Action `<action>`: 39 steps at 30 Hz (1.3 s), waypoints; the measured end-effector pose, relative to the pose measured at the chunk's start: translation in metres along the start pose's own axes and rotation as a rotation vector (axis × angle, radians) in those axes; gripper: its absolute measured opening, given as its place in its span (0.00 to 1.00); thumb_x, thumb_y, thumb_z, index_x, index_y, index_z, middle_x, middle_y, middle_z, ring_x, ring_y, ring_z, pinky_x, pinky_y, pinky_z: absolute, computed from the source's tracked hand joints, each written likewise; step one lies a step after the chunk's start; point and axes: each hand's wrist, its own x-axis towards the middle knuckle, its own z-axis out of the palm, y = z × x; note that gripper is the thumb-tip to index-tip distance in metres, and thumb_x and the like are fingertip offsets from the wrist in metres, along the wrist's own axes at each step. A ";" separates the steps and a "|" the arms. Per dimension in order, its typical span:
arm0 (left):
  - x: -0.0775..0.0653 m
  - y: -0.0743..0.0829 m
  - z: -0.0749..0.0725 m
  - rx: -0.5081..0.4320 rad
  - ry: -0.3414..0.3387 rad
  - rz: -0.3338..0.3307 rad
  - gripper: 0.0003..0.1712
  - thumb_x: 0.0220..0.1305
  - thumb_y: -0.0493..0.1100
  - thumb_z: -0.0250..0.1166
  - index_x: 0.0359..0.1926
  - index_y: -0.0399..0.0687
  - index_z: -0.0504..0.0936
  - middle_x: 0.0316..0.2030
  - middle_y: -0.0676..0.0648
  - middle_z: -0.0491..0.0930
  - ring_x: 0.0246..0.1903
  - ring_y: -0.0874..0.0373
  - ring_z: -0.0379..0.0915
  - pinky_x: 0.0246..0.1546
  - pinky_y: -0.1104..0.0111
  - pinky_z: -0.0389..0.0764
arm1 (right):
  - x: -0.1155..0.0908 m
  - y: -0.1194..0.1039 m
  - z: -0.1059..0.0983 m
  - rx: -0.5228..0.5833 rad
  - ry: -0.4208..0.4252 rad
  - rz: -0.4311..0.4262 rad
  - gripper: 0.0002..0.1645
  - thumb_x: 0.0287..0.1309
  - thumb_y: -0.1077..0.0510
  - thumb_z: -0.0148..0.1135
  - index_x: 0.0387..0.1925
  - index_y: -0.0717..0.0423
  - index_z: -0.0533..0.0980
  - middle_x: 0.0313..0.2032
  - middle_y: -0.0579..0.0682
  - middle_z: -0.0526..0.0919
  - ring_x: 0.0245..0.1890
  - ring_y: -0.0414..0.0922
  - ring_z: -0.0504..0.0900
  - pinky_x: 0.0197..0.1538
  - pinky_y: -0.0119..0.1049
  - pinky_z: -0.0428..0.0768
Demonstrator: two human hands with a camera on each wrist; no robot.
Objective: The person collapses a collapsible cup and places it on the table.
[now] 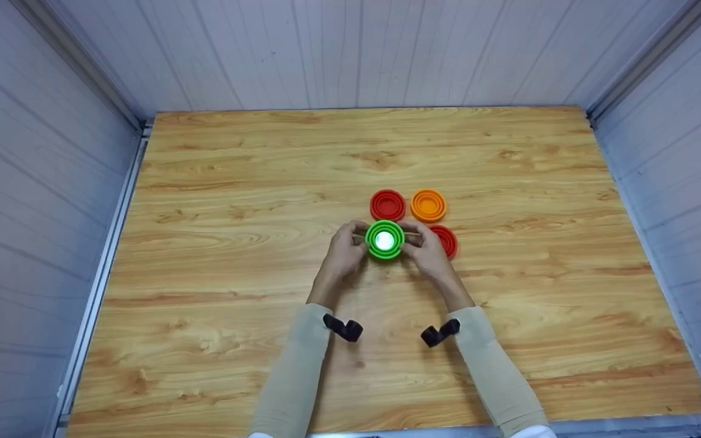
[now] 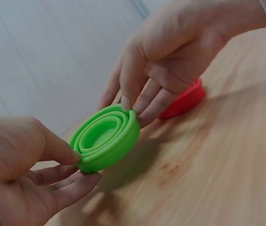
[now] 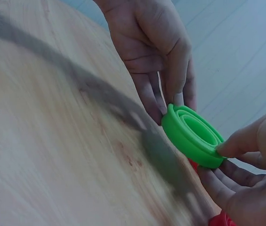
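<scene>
A green collapsible cup (image 1: 373, 249), folded down into flat concentric rings, is held just above the table between both hands. My left hand (image 1: 345, 250) pinches its left rim, thumb on top and fingers beneath, as the left wrist view shows. On the opposite rim my right hand (image 1: 428, 252) pinches it the same way. In both wrist views the green cup (image 2: 109, 157) (image 3: 187, 141) is tilted. Near the right hand lies a red folded cup (image 1: 447, 241), partly covered by that hand.
Beyond the hands, another red folded cup (image 1: 387, 205) and an orange folded cup (image 1: 428, 205) lie side by side on the wooden table (image 1: 235, 267). White panel walls (image 1: 338, 55) stand at the back and both sides. Small black wrist cameras (image 1: 350, 330) sit on the sleeves.
</scene>
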 end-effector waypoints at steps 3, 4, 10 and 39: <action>0.001 -0.003 0.003 0.032 0.008 -0.004 0.20 0.61 0.26 0.52 0.54 0.39 0.73 0.51 0.42 0.74 0.51 0.51 0.75 0.54 0.64 0.76 | 0.000 0.003 0.000 -0.051 0.005 -0.003 0.28 0.57 0.75 0.53 0.61 0.66 0.68 0.59 0.63 0.72 0.58 0.57 0.74 0.61 0.47 0.74; 0.002 -0.004 0.004 0.042 0.012 -0.006 0.20 0.61 0.26 0.52 0.54 0.39 0.73 0.51 0.42 0.74 0.51 0.51 0.74 0.54 0.64 0.76 | 0.000 0.004 0.000 -0.068 0.006 -0.008 0.28 0.57 0.75 0.53 0.60 0.66 0.68 0.59 0.62 0.73 0.58 0.57 0.74 0.61 0.48 0.73; 0.002 -0.005 0.007 0.071 0.030 -0.003 0.19 0.60 0.25 0.52 0.52 0.38 0.74 0.50 0.41 0.75 0.51 0.51 0.75 0.54 0.64 0.76 | 0.000 0.007 0.002 -0.133 0.020 -0.041 0.29 0.56 0.76 0.51 0.60 0.65 0.68 0.59 0.61 0.73 0.57 0.57 0.75 0.62 0.49 0.72; 0.004 -0.005 0.009 0.093 -0.013 0.027 0.33 0.51 0.22 0.48 0.61 0.34 0.69 0.51 0.38 0.77 0.53 0.48 0.74 0.56 0.62 0.75 | -0.002 0.004 0.006 -0.360 0.009 -0.051 0.33 0.57 0.72 0.50 0.66 0.66 0.62 0.64 0.63 0.68 0.65 0.55 0.67 0.68 0.45 0.66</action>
